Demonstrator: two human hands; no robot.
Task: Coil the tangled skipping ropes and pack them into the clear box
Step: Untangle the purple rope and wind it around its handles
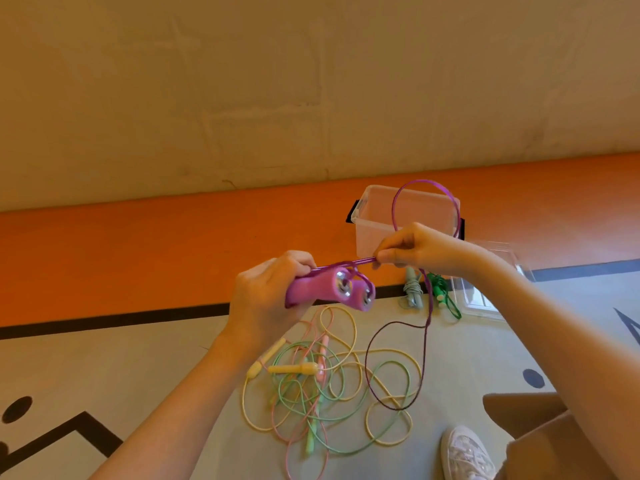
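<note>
Left hand (266, 292) curls round both purple handles (327, 289) held side by side, butt ends facing the camera; right hand (415, 249) pinches the purple rope (427, 317) just right of the handles, cord taut between the hands, one loop arcing up over the clear box (381, 233), the rest hanging down to the floor. Box sits open at far right by the orange band, lid (485, 299) just right of it. Grey coiled rope (412, 287) and green coiled rope (440, 289) lie near the box. Tangled pastel ropes (322, 386) lie on the floor, near centre. White shoe (464, 455) bottom right

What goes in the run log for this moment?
left hand: grips purple handles | right hand: pinches purple rope | box: empty
</note>
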